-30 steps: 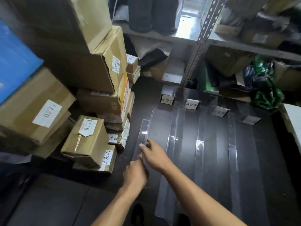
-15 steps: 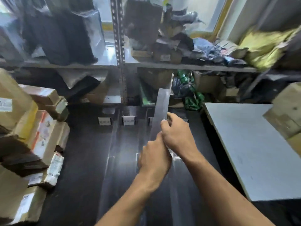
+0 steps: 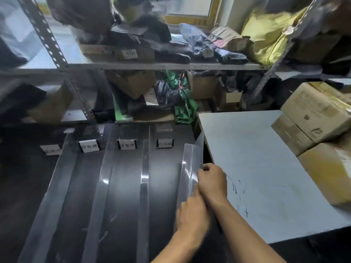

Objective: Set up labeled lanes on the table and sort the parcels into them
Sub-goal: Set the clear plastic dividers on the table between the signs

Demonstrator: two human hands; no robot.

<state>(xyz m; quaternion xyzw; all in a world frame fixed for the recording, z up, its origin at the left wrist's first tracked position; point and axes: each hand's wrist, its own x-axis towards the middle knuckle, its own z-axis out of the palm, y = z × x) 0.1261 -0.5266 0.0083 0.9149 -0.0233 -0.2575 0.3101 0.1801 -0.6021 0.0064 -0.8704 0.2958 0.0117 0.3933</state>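
A dark table (image 3: 125, 186) carries clear plastic divider strips (image 3: 145, 168) running front to back, forming lanes. Small white label cards (image 3: 90, 146) stand at the far end of the lanes. At the table's right edge both hands hold one more clear strip (image 3: 190, 160), which stands tilted on its long edge. My right hand (image 3: 212, 182) grips its right side with curled fingers. My left hand (image 3: 191, 215) holds the strip lower down, nearer to me; it is blurred.
A white board (image 3: 266, 168) lies right of the dark table. Cardboard boxes (image 3: 319, 114) are stacked at the far right. Metal shelving (image 3: 133, 66) behind the table holds bags, boxes and a green bag (image 3: 183, 103).
The view swung right, away from the parcel pile on the left. Both hands carried the clear strip from the left lanes, lifted it, and now hold it at the table's right edge.
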